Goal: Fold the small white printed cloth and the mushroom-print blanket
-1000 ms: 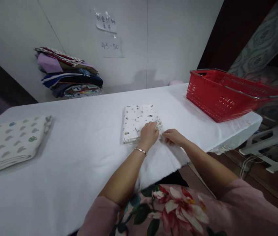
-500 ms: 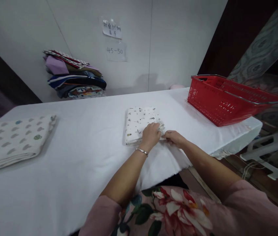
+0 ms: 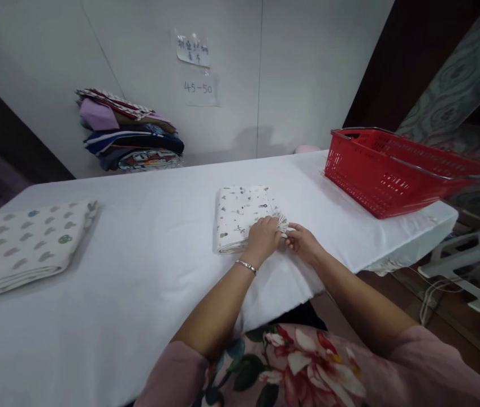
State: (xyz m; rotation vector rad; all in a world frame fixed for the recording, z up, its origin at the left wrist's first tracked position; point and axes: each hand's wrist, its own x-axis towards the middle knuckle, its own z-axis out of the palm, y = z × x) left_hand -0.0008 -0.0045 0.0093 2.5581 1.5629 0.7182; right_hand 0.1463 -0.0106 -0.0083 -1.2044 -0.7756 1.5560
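Observation:
A folded white cloth [image 3: 240,210] with small printed motifs lies on the white-covered table in front of me. Across its near right corner rests my left hand [image 3: 263,237], wearing a bracelet, its fingers together and curled on the fabric by the edge. Pale fringe [image 3: 281,222] sticks out along the right side of the cloth. My right hand [image 3: 303,242] pinches the fringed edge between thumb and fingers, just right of my left hand. The fingertips of the left hand are partly hidden.
A larger folded cloth [image 3: 23,243] with grey mushroom-like prints lies at the left. Folded fabrics [image 3: 133,133] are stacked against the wall behind the table [image 3: 146,226]. A red basket [image 3: 392,172] stands at the right end, above a plastic stool [image 3: 472,260] on the floor.
My right hand has shifted slightly up along the fringe, and its fingers have opened out a little. The left hand has slid slightly to the right and down; more fringe shows between the hands.

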